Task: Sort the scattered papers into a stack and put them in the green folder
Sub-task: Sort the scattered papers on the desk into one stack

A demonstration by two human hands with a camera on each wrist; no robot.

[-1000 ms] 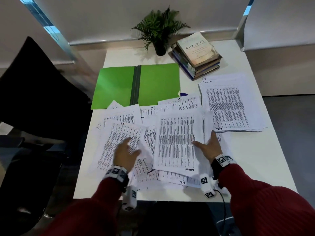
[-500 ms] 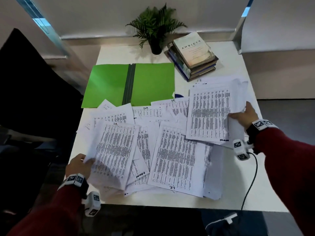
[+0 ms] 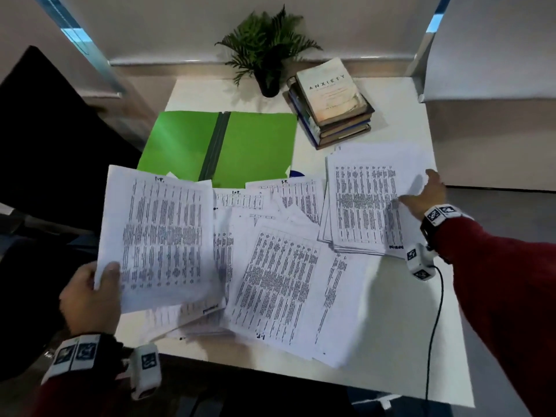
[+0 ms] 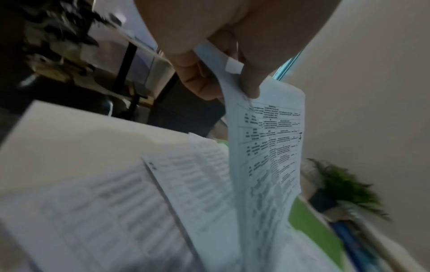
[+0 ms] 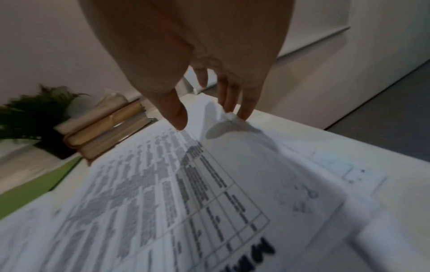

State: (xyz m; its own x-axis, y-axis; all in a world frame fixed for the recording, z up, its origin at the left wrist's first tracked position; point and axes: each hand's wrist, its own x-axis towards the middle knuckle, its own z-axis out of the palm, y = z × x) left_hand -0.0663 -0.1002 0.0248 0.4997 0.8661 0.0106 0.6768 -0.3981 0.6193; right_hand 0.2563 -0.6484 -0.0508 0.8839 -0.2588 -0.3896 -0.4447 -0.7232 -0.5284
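While far from finished: partly stacked pile (image 3: 365, 206) at right under loose, straight-fingered right hand (image 3: 427, 195); one sheet (image 3: 159, 236) pinched and lifted by left hand (image 3: 90, 296); loose papers (image 3: 285, 281) scattered mid-table; green folder (image 3: 219, 145) open, empty, at far left.

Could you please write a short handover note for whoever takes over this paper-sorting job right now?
Left hand: pinches a lifted sheet by its near corner, above the table's left side.
Right hand: fingers on the far right edge of the partial stack, right of the table.
Green folder: open, with no papers inside.
Done: some sheets stacked.
Left: gather the loose papers mid-table, square them, place in the folder.
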